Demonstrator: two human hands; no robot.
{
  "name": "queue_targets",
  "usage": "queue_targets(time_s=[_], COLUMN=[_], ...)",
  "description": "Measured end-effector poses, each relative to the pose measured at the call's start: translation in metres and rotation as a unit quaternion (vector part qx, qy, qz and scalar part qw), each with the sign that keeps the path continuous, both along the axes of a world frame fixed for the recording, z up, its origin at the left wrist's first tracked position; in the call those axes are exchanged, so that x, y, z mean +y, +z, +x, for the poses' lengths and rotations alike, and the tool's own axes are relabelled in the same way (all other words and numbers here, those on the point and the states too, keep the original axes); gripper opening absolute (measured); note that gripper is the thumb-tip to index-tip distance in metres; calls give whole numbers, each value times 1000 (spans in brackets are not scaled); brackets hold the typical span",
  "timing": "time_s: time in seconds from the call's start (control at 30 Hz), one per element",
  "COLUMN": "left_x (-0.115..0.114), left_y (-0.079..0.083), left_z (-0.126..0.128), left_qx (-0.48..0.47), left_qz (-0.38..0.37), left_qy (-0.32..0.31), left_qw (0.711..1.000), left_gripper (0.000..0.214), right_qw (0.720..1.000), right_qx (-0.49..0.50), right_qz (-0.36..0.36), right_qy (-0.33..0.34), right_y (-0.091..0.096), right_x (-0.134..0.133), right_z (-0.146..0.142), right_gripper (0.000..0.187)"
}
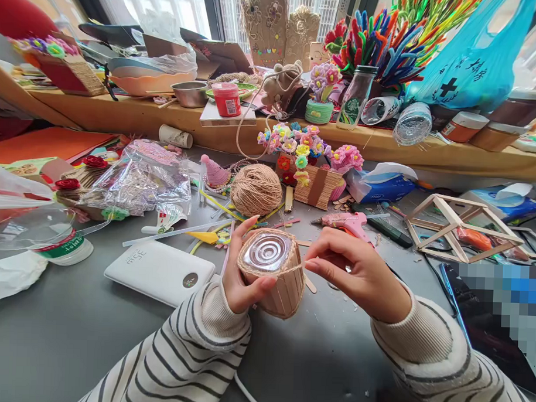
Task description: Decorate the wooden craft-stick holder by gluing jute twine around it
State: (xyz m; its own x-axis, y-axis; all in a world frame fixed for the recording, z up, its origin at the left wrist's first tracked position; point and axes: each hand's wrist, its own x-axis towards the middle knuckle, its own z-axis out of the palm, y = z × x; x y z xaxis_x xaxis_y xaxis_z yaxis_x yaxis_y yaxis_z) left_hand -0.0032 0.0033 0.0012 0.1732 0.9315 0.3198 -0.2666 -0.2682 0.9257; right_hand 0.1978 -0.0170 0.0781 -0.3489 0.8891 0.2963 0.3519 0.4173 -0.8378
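Note:
My left hand point(241, 276) is closed around a small container point(279, 292) covered in flat wooden sticks. Its clear ringed plastic end point(267, 249) faces up, edged with twine. A short stretch of twine point(297, 266) runs from that rim to my right hand point(349, 271), whose thumb and forefinger pinch it at the right. Behind the container sits a ball of jute twine point(256, 190). A pink glue gun point(349, 222) lies on the table beyond my right hand.
A white power bank point(160, 271) lies left of my left hand. At the right are a wooden stick frame point(464, 228) and a dark phone or tablet point(488, 320). Craft flowers point(296, 144) stand behind the twine. A crowded shelf point(143, 117) runs along the back.

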Motion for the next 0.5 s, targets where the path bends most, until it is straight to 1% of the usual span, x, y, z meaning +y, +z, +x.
queue_targets(time_s=[0.13,0.3,0.43,0.5], left_x=[1,-2,-2,-1], left_y=[-2,5,7,6], left_z=[1,2,3,3], left_qx=[-22,-37,-51,-48], left_qz=[-14,-53,-70,-77], left_qy=[-35,-105,-123,-133], left_qw=[999,992,989,987], left_gripper=[92,90,90,89], right_qw=[1000,999,999,998], right_qx=[15,23,29,39], right_qz=[-9,-21,-26,-45], right_qy=[-20,-12,-10,-10], right_y=[0,0,0,0], right_x=[-3,-3,-4,-4], right_z=[-2,-3,-4,-5], right_gripper=[25,21,22,26])
